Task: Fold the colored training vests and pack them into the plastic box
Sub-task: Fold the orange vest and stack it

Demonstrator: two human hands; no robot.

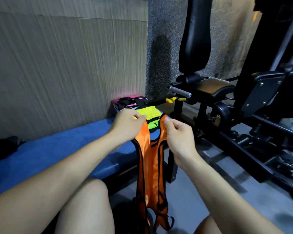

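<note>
1. A grey wall panel with a fine vertical grain (61,65) fills the left side, and a black metal gym machine with a padded seat (243,98) stands at the right on the grey floor.
2. A long bench with a blue padded top (57,149) runs along the wall, and the person sits at its near end.
3. A shiny orange training vest with black trim (150,162) hangs over the bench edge; its lower part reaches down toward the floor between the knees.
4. A pile of folded vests, with a yellow-green one (147,113) on top and a pink one (125,98) behind it, lies at the far end of the bench.
5. The left hand (127,125) pinches the top of one orange shoulder strap between thumb and fingers.
6. The right hand (178,132) pinches the other strap in the same way, with its other fingers curled.
</note>
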